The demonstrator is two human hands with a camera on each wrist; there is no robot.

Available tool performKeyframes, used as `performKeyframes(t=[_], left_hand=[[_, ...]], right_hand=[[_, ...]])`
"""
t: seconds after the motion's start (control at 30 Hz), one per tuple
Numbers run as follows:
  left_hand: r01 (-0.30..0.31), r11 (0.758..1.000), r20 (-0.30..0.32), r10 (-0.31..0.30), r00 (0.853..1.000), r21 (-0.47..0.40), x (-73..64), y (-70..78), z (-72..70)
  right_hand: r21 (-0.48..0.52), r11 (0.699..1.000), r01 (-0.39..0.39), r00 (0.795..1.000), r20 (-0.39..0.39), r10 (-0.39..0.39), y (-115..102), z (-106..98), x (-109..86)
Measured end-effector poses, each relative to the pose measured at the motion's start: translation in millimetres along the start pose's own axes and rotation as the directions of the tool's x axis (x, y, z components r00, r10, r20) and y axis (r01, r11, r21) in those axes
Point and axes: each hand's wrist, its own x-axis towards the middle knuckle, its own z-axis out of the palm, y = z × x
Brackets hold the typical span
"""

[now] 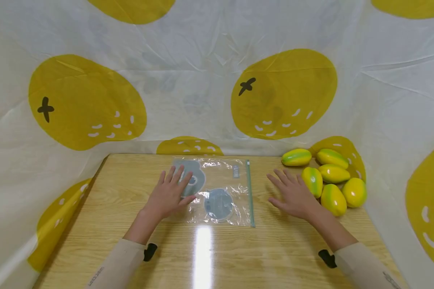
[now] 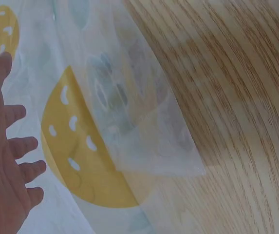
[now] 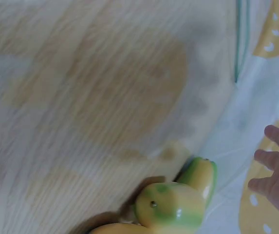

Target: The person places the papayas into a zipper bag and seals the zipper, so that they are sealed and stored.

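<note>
A clear zip bag (image 1: 224,176) with grey-blue printed shapes and a green zip edge lies flat on the wooden table. My left hand (image 1: 169,194) is over the left part of the bag, fingers spread and holding nothing. In the left wrist view the same hand (image 2: 5,146) shows at the left, with the bag (image 2: 144,122) beside it. To the right of the bag, my right hand (image 1: 294,194) is spread with nothing in it, close to several yellow-green mango-like fruits (image 1: 334,200). The right wrist view shows its fingers (image 3: 270,158) straight, and some fruits (image 3: 171,207) below.
The wooden table (image 1: 130,172) has a bright light reflection near its front. Behind and along both sides hangs a white cloth (image 1: 188,80) printed with large yellow fruit shapes. The fruits are grouped at the table's back right corner, against the cloth.
</note>
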Motion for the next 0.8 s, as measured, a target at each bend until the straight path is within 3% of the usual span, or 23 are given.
performKeyframes(t=[0.47,0.8], left_hand=[[-0.132,0.991,0.024,0.132,0.991,0.015,16.6,19.2,10.7],[-0.199,0.980,0.043,0.198,0.979,0.031,29.1,36.0,17.0]], right_hand=[[0.123,0.989,0.086,0.996,0.008,-0.087,1,25,8.4],[0.154,0.983,0.098,0.993,0.049,-0.107,-5,35,9.5]])
